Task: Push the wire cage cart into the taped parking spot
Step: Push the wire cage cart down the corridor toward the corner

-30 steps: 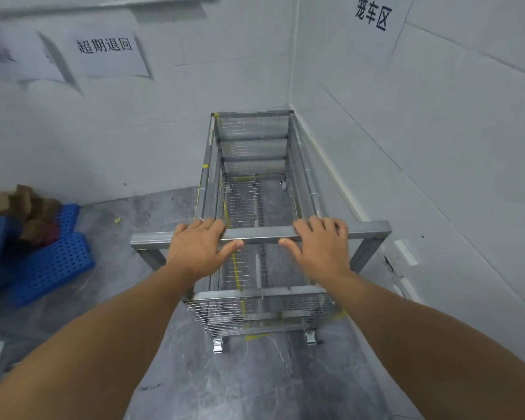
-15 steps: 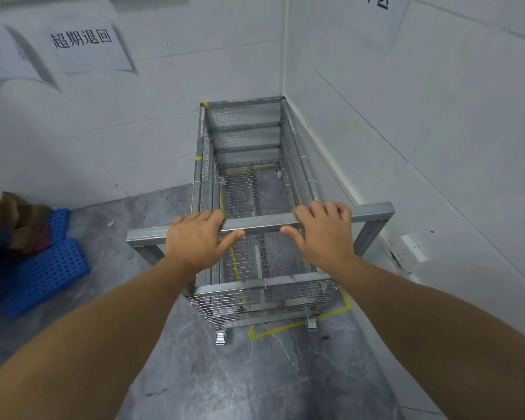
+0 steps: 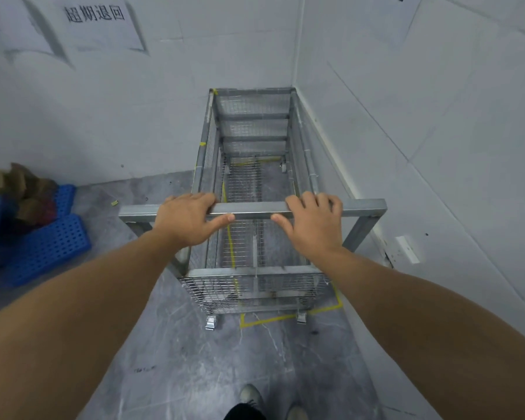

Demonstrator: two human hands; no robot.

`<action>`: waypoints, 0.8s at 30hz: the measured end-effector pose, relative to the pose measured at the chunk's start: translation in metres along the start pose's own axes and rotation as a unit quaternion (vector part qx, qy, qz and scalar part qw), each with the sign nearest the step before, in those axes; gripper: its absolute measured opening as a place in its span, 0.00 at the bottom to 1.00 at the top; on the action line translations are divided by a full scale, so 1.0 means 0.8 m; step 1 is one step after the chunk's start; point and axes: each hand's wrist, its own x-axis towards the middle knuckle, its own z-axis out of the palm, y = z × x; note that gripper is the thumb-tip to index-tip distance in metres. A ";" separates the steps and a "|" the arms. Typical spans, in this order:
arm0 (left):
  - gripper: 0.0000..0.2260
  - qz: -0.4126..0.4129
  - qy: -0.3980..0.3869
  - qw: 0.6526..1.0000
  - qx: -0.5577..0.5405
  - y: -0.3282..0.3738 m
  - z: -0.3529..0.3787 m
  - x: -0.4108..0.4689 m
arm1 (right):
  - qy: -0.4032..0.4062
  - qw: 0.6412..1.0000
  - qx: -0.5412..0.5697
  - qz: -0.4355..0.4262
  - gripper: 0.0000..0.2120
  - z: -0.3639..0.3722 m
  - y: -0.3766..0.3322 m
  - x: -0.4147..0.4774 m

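Observation:
The wire cage cart [image 3: 252, 283] is an empty grey metal mesh cage on small casters, standing lengthwise in the room's far right corner. Its far end is close to the back wall and its right side runs along the right wall. My left hand [image 3: 188, 219] and my right hand [image 3: 311, 221] both grip the cart's horizontal handle bar [image 3: 252, 209], fingers over the top and thumbs under. Yellow floor tape [image 3: 267, 319] marks the parking spot; its near corner shows just behind the rear casters, and another strip runs under the mesh floor.
Blue perforated plastic pallets [image 3: 46, 237] with crumpled cardboard [image 3: 19, 189] lie on the floor at the left. A wall socket [image 3: 408, 250] sits low on the right wall. Paper signs hang on the back wall. My shoes [image 3: 252, 398] show at the bottom on grey floor.
The cart has rolled forward into the corner, and more of the yellow tape outline now shows behind its rear casters. Both hands have stayed on the handle bar.

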 end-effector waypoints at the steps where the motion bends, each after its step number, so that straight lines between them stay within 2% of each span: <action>1: 0.31 0.003 0.002 1.000 0.005 0.001 -0.002 0.001 | 0.005 1.000 -0.003 0.000 0.24 0.000 0.000 0.001; 5: 0.28 0.017 0.000 1.000 0.023 0.000 -0.004 0.001 | 0.006 1.000 -0.011 -0.003 0.24 0.004 0.002 0.000; 17: 0.29 0.017 0.011 0.999 0.037 0.000 -0.001 0.000 | -0.003 1.000 -0.022 0.006 0.25 0.003 0.000 0.000; 24: 0.26 0.015 0.047 0.998 0.039 0.007 0.005 -0.001 | 0.016 0.999 -0.028 0.002 0.25 0.007 0.006 0.000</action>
